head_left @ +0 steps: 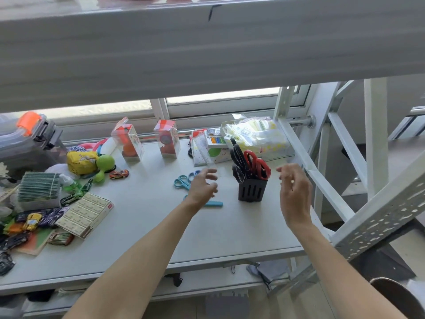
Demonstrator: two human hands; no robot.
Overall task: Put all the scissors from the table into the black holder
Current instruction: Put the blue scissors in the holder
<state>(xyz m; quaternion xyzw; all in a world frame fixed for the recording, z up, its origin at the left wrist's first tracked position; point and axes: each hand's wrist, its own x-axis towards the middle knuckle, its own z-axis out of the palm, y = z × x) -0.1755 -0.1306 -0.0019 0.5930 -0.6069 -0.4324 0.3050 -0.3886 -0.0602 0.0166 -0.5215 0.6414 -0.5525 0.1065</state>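
The black holder [251,191] stands upright on the white table [142,238], right of centre. Black-handled scissors [238,155] and red-handled scissors [256,165] stick up out of it. On the table to its left lie light blue scissors [182,181], with a second blue handle [192,175] just behind them. A light blue blade tip [215,204] shows below my wrist. My left hand [204,186] hovers over these blue scissors, fingers spread, holding nothing. Just right of the holder, my right hand [293,187] is raised and empty, with its fingers apart.
Toy cars, a flat box [86,214], a green toy [103,166] and a yellow pouch crowd the table's left side. Two clear gift boxes [166,139] and a packet-filled bin [257,137] stand at the back. A white metal frame [322,180] slants along the right edge.
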